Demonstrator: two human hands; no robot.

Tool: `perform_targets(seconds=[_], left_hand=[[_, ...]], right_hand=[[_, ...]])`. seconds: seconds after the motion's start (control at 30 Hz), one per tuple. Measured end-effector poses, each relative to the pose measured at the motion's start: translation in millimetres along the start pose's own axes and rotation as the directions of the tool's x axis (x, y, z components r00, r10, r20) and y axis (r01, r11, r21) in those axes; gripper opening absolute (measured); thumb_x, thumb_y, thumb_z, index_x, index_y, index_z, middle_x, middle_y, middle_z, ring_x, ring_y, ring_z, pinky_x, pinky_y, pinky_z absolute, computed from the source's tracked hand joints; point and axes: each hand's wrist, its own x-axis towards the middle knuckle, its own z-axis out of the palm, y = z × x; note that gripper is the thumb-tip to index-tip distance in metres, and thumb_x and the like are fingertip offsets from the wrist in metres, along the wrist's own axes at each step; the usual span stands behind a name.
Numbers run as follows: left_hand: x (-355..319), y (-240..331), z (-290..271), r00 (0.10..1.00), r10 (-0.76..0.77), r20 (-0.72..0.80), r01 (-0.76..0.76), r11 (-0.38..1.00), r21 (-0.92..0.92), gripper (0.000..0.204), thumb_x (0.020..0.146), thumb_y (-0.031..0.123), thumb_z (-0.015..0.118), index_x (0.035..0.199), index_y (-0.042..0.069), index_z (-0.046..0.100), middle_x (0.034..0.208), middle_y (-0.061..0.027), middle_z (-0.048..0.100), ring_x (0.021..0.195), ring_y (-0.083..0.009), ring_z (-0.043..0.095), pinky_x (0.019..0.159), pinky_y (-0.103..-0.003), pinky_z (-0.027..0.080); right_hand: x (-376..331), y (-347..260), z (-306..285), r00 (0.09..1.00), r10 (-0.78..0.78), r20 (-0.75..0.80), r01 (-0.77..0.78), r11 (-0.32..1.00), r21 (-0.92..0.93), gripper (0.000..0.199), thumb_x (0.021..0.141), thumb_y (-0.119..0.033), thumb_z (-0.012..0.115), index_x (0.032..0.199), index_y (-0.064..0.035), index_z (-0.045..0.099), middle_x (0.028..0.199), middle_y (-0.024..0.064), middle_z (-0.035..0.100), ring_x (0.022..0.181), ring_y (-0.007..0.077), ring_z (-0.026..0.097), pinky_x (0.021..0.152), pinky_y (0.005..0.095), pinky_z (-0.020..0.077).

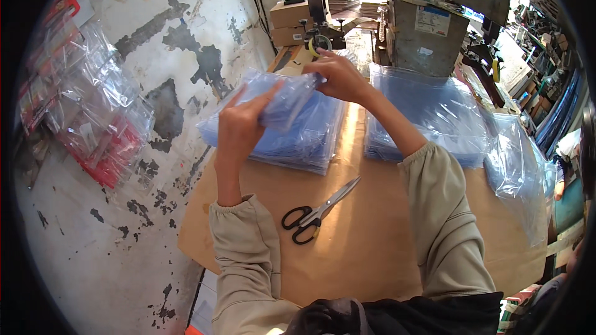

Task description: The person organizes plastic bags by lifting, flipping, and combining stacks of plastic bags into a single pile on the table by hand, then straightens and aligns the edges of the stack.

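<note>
Several clear, bluish plastic bags (288,102) are raised in a loose bundle above the left stack of plastic bags (310,156). My left hand (241,127) grips the bundle's near-left side, its index finger stretched along the plastic. At the far-right corner of the bundle, my right hand (341,77) is closed with its fingers pinched on the plastic; its fingertips are partly hidden. Scissors (320,211) with black handles lie on the brown table top (372,229), nearer to me than the stack, their blades slightly apart.
A second plastic stack (428,118) lies to the right, with a loose clear bag (515,161) drooping beside it. Behind stands a metal machine (428,40). Packaging bags (99,99) hang on the peeling wall (167,111) at left. Cardboard boxes (290,22) sit at the back.
</note>
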Motion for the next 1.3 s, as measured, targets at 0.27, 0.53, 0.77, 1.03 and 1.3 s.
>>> perform_targets(seconds=[0.27,0.53,0.77,1.03,1.3], left_hand=[[-23.9,-42.7,-34.4,0.635,-0.051,-0.771,0.501,0.786,0.361,0.091,0.065,0.023,0.076,0.135,0.009,0.019,0.135,-0.0124,0.032,0.121,-0.0274,0.035,0.105,-0.045,0.015],[-20.5,-71.6,45.0,0.749,-0.655,-0.103,0.158,0.326,-0.932,0.093,0.072,0.040,0.069,0.137,0.004,0.013,0.138,-0.0120,0.023,0.127,-0.0233,0.022,0.104,-0.038,0.021],[76.4,15.5,18.8,0.839,-0.536,0.090,0.293,0.308,-0.905,0.065,0.080,0.040,0.060,0.125,0.001,0.035,0.109,-0.0111,0.051,0.096,-0.0199,0.051,0.085,-0.032,0.041],[115.1,56.7,81.5,0.620,-0.508,0.598,0.781,0.327,-0.532,0.061,0.079,0.049,0.057,0.106,-0.004,0.045,0.089,-0.0124,0.057,0.075,-0.0162,0.057,0.058,-0.028,0.048],[72.7,43.4,195.9,0.577,-0.535,0.617,0.803,0.509,-0.311,0.054,0.084,0.051,0.045,0.092,-0.002,0.053,0.075,-0.0069,0.052,0.068,-0.0153,0.051,0.057,-0.032,0.043]], right_hand=[[77.3,-12.3,-47.5,0.935,0.218,-0.280,-0.223,0.975,0.016,0.020,0.070,-0.023,0.072,0.084,-0.0095,0.065,0.071,0.0045,0.065,0.060,0.0135,0.062,0.058,0.0258,0.0475],[47.2,-1.6,-157.1,0.804,0.590,-0.070,-0.419,0.646,0.638,0.019,0.074,-0.013,0.067,0.083,0.0037,0.063,0.079,0.0080,0.063,0.068,0.0120,0.060,0.066,0.0259,0.0486],[-37.5,20.3,-281.0,0.579,0.813,0.055,-0.635,0.408,0.656,0.019,0.078,-0.019,0.066,0.085,-0.0023,0.060,0.067,-0.0027,0.057,0.049,0.0042,0.048,0.043,0.0195,0.0374],[-150.3,89.9,-279.5,0.343,0.939,-0.006,-0.880,0.324,0.349,0.021,0.083,-0.022,0.060,0.070,-0.0063,0.055,0.057,-0.0031,0.051,0.043,0.0040,0.042,0.038,0.0216,0.0334],[-299.5,169.5,-196.0,0.335,0.922,0.196,-0.937,0.303,0.174,0.024,0.077,-0.019,0.065,0.090,0.0000,0.058,0.074,0.0031,0.056,0.063,0.0123,0.051,0.057,0.0267,0.0425]])
